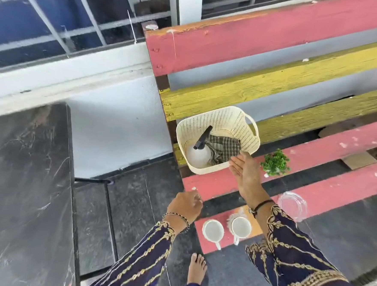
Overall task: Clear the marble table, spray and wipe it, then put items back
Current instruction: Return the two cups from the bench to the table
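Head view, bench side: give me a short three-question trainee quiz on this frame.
1. True or false: the spray bottle lies inside the cream basket.
2. How many white mugs stand on the bench?
3. Which hand reaches toward the basket: A) left hand B) right hand?

Key: 1 true, beside the checked cloth. 2 two. 3 B, its fingers open.
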`<action>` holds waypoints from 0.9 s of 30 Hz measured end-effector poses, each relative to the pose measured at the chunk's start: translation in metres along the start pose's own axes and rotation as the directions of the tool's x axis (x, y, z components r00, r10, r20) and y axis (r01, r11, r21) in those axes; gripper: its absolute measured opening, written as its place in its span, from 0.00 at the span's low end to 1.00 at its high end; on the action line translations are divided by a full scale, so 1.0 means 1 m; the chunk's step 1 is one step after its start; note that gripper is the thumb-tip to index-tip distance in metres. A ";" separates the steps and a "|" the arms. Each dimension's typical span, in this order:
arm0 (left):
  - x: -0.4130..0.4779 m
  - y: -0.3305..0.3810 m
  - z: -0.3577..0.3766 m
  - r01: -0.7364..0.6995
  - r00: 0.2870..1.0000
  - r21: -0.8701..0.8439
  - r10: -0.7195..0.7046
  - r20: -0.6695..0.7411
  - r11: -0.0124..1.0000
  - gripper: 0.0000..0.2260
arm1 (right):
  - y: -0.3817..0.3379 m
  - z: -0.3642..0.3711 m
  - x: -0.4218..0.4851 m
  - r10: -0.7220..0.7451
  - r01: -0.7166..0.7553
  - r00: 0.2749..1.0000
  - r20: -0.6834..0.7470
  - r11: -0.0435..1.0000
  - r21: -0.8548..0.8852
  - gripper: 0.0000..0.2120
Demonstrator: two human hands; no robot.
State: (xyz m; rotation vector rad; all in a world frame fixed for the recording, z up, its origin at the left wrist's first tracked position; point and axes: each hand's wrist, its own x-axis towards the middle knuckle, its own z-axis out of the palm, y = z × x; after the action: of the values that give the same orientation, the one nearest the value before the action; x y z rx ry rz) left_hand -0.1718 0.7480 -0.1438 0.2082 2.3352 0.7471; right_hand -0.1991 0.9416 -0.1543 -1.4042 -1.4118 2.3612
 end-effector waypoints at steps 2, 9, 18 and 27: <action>0.001 0.001 0.007 0.025 0.999 0.045 -0.027 0.038 0.999 0.10 | 0.011 -0.010 -0.013 -0.050 0.050 0.999 -0.001 0.998 -0.048 0.16; 0.007 -0.008 0.057 0.047 0.966 0.365 -0.135 0.221 0.930 0.17 | 0.074 -0.075 -0.034 -0.111 0.097 0.993 0.030 0.669 -0.737 0.19; 0.020 -0.022 0.102 0.053 0.963 0.505 -0.177 0.202 0.862 0.18 | 0.123 -0.114 -0.022 0.048 0.120 0.991 0.126 0.125 -0.985 0.36; 0.022 -0.030 0.110 -0.028 0.968 0.484 -0.097 0.230 0.875 0.15 | 0.137 -0.109 -0.016 0.038 0.191 0.981 0.188 -0.084 -0.978 0.35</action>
State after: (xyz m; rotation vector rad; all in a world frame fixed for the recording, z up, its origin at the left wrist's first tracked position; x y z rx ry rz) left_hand -0.1163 0.7813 -0.2407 0.4504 2.2337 0.0888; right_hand -0.0596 0.9280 -0.2611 -0.9484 -3.5486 0.8409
